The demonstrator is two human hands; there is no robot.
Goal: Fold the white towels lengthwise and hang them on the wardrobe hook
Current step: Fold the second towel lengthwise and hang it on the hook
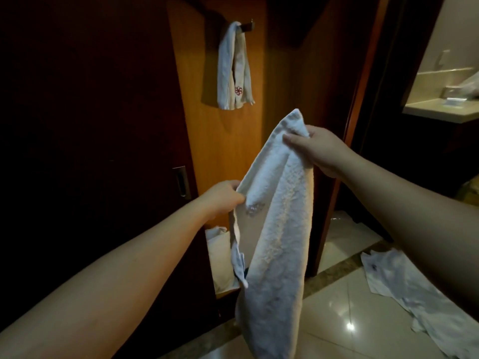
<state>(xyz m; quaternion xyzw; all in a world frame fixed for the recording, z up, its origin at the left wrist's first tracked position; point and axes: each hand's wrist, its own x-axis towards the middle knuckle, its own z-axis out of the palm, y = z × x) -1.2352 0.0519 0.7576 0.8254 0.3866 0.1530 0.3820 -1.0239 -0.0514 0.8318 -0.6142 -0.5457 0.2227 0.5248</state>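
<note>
The right hand pinches the top end of a white towel with curled fingers, below and to the right of the wardrobe hook. The left hand grips the towel's left edge lower down, fingers curled round it. The towel hangs long and narrow toward the floor. A folded towel already hangs from the hook. Another white cloth lies crumpled on the floor, far below-right of the hook

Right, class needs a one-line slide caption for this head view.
Both hands, left hand and right hand, hold a white towel below the towel on the hook.
</note>
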